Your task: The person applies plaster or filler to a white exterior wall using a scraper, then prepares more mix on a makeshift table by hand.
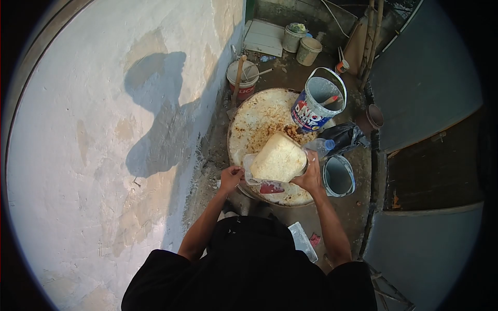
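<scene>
My right hand (311, 175) grips the right end of a pale yellow, rounded block-like container (279, 155), which is tilted over the near half of a rusty round drum top (246, 122). On the left, the fingers of my left hand (231, 179) are pinched at the edge of a clear plastic bag (249, 167). The bag lies against the container's left and lower side. A red patch (271, 187) shows just below the container. Beyond my right hand, a clear plastic bottle (326, 145) lies on its side.
A paint bucket (310, 111) with a red-tipped tool inside stands on the drum's far right. Beside the drum are a black plastic bag (342, 136) and a grey bucket (338, 176). A white bucket (243, 78) holds sticks near the patchy wall (104, 129). Farther back stand two pails (309, 51).
</scene>
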Action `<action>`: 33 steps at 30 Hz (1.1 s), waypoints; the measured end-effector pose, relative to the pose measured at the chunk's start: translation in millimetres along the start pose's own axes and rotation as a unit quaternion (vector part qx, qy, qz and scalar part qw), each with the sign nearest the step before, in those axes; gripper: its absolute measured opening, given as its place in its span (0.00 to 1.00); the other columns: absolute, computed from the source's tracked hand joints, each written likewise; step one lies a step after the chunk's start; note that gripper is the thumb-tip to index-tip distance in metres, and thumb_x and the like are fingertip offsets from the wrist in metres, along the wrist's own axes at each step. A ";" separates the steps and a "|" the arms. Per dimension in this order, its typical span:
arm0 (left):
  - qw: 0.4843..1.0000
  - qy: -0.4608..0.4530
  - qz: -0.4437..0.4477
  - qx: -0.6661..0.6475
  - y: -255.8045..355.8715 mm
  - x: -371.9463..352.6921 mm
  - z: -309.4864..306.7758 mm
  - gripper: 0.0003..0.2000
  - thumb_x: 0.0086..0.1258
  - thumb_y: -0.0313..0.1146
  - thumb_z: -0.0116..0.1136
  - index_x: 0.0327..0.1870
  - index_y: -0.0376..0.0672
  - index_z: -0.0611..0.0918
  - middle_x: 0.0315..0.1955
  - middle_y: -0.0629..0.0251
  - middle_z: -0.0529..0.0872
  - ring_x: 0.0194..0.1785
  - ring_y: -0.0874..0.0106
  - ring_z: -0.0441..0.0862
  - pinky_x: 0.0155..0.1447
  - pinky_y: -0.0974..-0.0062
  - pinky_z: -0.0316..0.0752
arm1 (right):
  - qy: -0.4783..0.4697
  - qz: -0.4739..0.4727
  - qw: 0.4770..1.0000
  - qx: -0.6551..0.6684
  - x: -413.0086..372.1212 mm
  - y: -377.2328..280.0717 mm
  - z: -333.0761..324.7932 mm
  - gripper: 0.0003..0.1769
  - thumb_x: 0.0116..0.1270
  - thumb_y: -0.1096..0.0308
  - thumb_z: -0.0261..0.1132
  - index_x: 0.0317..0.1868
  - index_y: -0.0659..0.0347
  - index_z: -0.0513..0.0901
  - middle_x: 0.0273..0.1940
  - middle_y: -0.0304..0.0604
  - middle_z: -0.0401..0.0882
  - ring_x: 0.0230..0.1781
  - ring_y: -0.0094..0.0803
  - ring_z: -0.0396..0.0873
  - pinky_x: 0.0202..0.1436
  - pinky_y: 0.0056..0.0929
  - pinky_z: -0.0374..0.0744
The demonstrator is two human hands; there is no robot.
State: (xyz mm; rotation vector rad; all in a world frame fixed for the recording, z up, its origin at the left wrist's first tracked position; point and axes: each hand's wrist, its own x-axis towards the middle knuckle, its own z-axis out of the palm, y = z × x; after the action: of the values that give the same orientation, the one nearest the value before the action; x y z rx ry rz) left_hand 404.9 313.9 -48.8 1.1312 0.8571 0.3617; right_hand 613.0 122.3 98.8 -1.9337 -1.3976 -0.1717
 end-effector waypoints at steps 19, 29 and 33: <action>1.000 0.004 -0.016 0.016 3.3 -1.6 -0.4 0.08 0.69 0.29 0.61 0.41 0.33 0.82 0.30 0.62 0.84 0.32 0.74 0.83 0.37 0.73 0.84 | -0.063 0.014 0.997 -0.030 6.2 -0.1 -9.0 0.57 0.31 0.67 0.84 0.65 0.61 0.65 0.57 0.56 0.67 0.60 0.56 0.70 0.62 0.46 0.75; 1.000 0.014 0.004 -0.001 -8.0 6.9 -1.1 0.08 0.68 0.28 0.62 0.41 0.30 0.82 0.28 0.60 0.85 0.30 0.73 0.84 0.34 0.72 0.85 | -0.077 -0.027 0.996 -0.041 11.8 5.6 -5.3 0.60 0.30 0.65 0.86 0.66 0.58 0.63 0.59 0.55 0.66 0.60 0.56 0.71 0.63 0.46 0.75; 1.000 0.011 0.006 -0.007 -9.3 8.3 -1.4 0.09 0.68 0.28 0.62 0.41 0.30 0.82 0.28 0.60 0.85 0.29 0.73 0.84 0.34 0.72 0.85 | -0.071 0.001 0.997 -0.028 13.4 1.4 -2.0 0.61 0.29 0.64 0.86 0.67 0.59 0.61 0.59 0.56 0.66 0.60 0.56 0.70 0.63 0.46 0.74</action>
State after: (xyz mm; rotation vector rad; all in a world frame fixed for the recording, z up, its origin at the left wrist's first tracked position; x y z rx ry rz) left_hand 407.7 316.4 -60.8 1.1208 0.8657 0.3903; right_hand 620.1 131.2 106.2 -2.0268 -1.4982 -0.0748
